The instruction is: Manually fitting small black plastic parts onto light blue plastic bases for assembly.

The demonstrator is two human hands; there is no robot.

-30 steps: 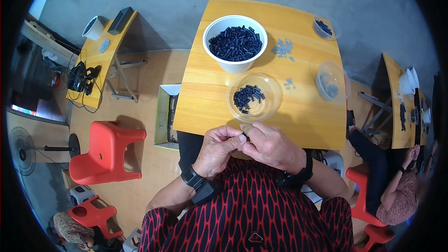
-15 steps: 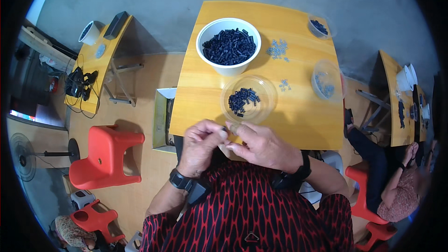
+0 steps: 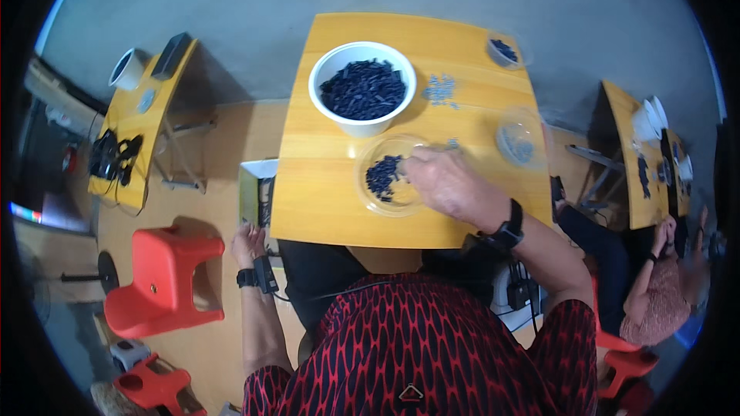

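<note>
Over the clear dish (image 3: 404,200) hangs the right hand (image 3: 447,182)

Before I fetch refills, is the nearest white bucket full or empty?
Fairly full: dark pieces fill the bucket, stopping below its top.

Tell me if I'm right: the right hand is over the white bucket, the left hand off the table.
Not quite: the head view shows the right hand over the round clear plastic bowl, not the white bucket. The left hand is indeed off the yellow table.
</note>
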